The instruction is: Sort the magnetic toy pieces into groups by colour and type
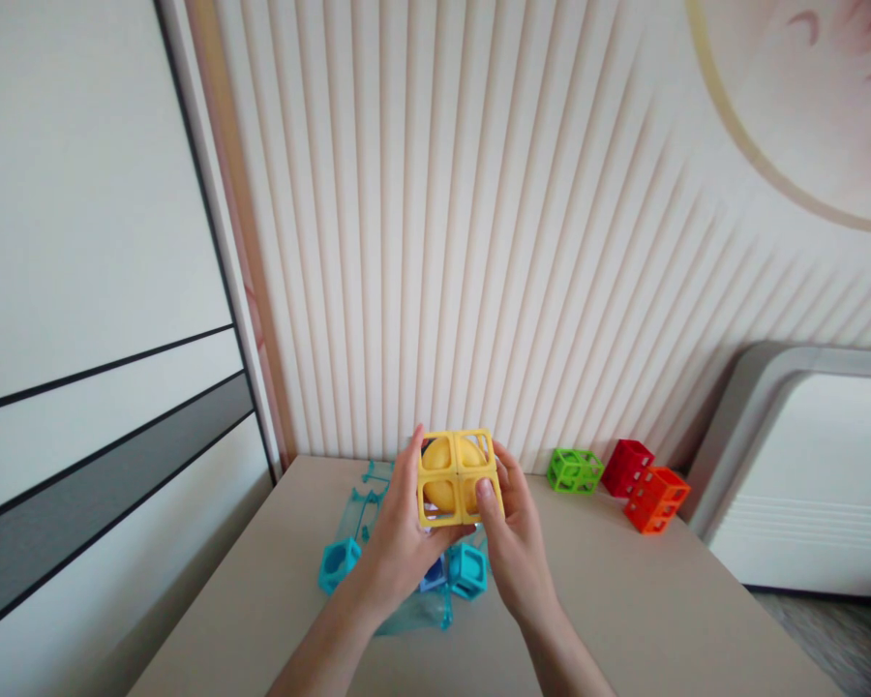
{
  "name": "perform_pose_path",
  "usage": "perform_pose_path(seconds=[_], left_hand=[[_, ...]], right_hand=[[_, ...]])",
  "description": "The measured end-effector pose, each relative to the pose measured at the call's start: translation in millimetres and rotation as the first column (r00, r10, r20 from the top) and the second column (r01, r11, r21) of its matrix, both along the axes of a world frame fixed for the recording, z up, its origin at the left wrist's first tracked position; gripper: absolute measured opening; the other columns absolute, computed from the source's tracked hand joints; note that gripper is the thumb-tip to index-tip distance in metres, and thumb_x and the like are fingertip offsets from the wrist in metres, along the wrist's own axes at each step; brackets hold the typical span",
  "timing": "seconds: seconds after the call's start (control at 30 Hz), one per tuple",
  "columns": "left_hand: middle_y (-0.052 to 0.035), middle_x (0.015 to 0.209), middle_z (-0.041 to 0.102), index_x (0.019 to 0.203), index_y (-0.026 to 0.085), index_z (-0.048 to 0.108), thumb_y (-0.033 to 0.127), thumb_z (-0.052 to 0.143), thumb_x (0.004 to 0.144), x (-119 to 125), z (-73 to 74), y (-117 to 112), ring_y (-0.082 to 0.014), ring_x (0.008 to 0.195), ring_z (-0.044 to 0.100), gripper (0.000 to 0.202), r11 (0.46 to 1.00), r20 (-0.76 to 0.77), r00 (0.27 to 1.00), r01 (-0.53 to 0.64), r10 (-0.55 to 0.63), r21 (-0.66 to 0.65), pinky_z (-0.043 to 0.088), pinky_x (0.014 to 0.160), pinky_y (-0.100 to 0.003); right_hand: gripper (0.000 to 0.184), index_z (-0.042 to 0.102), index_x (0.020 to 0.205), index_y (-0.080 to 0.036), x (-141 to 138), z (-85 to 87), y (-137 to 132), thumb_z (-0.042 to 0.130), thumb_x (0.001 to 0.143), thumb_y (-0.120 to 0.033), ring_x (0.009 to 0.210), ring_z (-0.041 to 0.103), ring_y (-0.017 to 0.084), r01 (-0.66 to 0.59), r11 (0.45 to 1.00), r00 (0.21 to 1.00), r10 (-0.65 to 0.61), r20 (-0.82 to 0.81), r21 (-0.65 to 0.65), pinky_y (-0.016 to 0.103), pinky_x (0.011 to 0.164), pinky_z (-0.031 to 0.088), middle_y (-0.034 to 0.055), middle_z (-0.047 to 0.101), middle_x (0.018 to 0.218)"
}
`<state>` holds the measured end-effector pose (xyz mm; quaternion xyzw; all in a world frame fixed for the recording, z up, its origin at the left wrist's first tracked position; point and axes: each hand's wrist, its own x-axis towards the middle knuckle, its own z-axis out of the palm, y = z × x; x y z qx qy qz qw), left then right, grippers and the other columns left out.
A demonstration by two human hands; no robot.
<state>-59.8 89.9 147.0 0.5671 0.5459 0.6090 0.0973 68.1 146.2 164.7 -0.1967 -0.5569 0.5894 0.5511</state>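
Note:
Both hands hold up a yellow lattice cube (456, 476) with a yellow ball inside it, above the beige table (624, 600). My left hand (399, 542) grips its left side, thumb under the bottom edge. My right hand (514, 542) grips its right side, thumb pressed on the front face. Below the hands lie a clear teal frame tray (367, 508) and several teal and blue lattice cubes (467, 569), one of them (338, 563) to the left.
A green lattice cube (575, 470), a red one (627, 467) and an orange one (656, 500) sit at the table's far right by the ribbed wall. A white rounded unit (805, 474) stands right of the table. A panelled wall is on the left.

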Motion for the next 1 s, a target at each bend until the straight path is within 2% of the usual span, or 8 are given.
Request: perform_pose_path(seconds=[0.1,0.23,0.43,0.57,0.73,0.83,0.93,1.0], left_hand=[[-0.0185,0.16,0.035,0.16,0.033,0.012,0.029,0.086,0.078,0.8,-1.8,1.5,-0.0381,0.147,0.04,0.11,0.999,-0.049,0.998,-0.043,0.044,0.016,0.045,0.113,-0.057],[-0.0193,0.168,0.018,0.159,0.034,0.013,0.026,0.085,0.079,-1.8,0.9,1.3,-0.0398,0.154,0.025,0.108,0.986,-0.211,0.967,-0.117,0.14,0.115,0.037,0.117,-0.06],[-0.0189,0.155,0.039,0.157,0.031,0.016,0.036,0.088,0.076,-7.2,3.9,-0.5,-0.0388,0.145,0.042,0.109,0.994,-0.292,0.953,-0.056,0.082,0.096,0.043,0.115,-0.058],[-0.0205,0.151,0.037,0.157,0.029,0.013,0.037,0.09,0.072,-6.7,3.9,-2.2,-0.0402,0.143,0.044,0.116,0.998,-0.338,0.939,-0.04,0.055,0.05,0.047,0.112,-0.057],[-0.0208,0.149,0.035,0.157,0.029,0.011,0.024,0.086,0.076,-8.9,4.1,-3.9,-0.0394,0.139,0.048,0.111,1.0,-0.406,0.914,-0.024,0.026,0.01,0.05,0.108,-0.056],[-0.021,0.148,0.037,0.157,0.028,0.013,0.026,0.085,0.077,-14.6,3.8,-4.3,-0.0392,0.137,0.05,0.107,0.998,-0.432,0.9,-0.042,0.056,0.042,0.052,0.106,-0.056],[-0.0208,0.147,0.04,0.157,0.026,0.015,0.03,0.082,0.08,-20.3,1.8,-3.8,-0.0378,0.136,0.052,0.102,0.991,-0.456,0.883,-0.065,0.111,0.116,0.054,0.105,-0.053],[-0.0209,0.146,0.041,0.158,0.024,0.015,0.03,0.08,0.082,-22.5,-0.2,-3.1,-0.0371,0.135,0.052,0.1,0.986,-0.485,0.864,-0.062,0.132,0.156,0.055,0.104,-0.051]], right_hand=[[0.055,0.055,0.138,-0.026,-2.4,-4.3,0.2,0.071,0.091,-0.049,0.123,0.065,0.027,0.042,0.999,0.999,-0.042,-0.005,-0.006,0.039,0.1,0.056,0.0108,0.063,0.141],[0.052,0.059,0.134,-0.025,-3.5,-8.6,2.5,0.07,0.091,-0.051,0.122,0.066,0.027,0.061,0.998,0.998,-0.061,0.019,0.006,0.037,0.098,0.057,0.0098,0.066,0.138],[0.05,0.066,0.128,-0.025,-1.7,-14.9,9.0,0.063,0.093,-0.06,0.126,0.062,0.028,0.105,0.994,0.994,-0.105,0.036,0.002,0.039,0.103,0.053,0.0084,0.068,0.134],[0.048,0.068,0.12,-0.021,-6.3,-21.8,6.9,0.069,0.088,-0.057,0.11,0.069,0.028,0.165,0.985,0.986,-0.164,0.025,-0.045,0.04,0.094,0.057,0.0094,0.073,0.121],[0.042,0.067,0.109,-0.02,-11.8,-20.9,1.5,0.075,0.084,-0.053,0.087,0.072,0.024,0.16,0.983,0.987,-0.162,-0.012,-0.089,0.034,0.077,0.061,0.005,0.074,0.097],[0.042,0.065,0.111,-0.023,-6.7,-7.8,-0.9,0.08,0.081,-0.048,0.089,0.072,0.023,0.082,0.993,0.997,-0.081,0.014,-0.084,0.033,0.078,0.062,0.0041,0.074,0.1],[0.054,0.06,0.123,-0.026,2.6,8.4,-2.4,0.085,0.078,-0.042,0.1,0.073,0.024,-0.119,0.987,0.99,0.126,0.06,-0.104,0.034,0.085,0.062,0.0042,0.074,0.112],[0.056,0.059,0.124,-0.026,7.2,15.4,-2.2,0.086,0.077,-0.04,0.101,0.074,0.025,-0.218,0.967,0.971,0.229,0.074,-0.134,0.035,0.085,0.062,0.0043,0.075,0.112]])
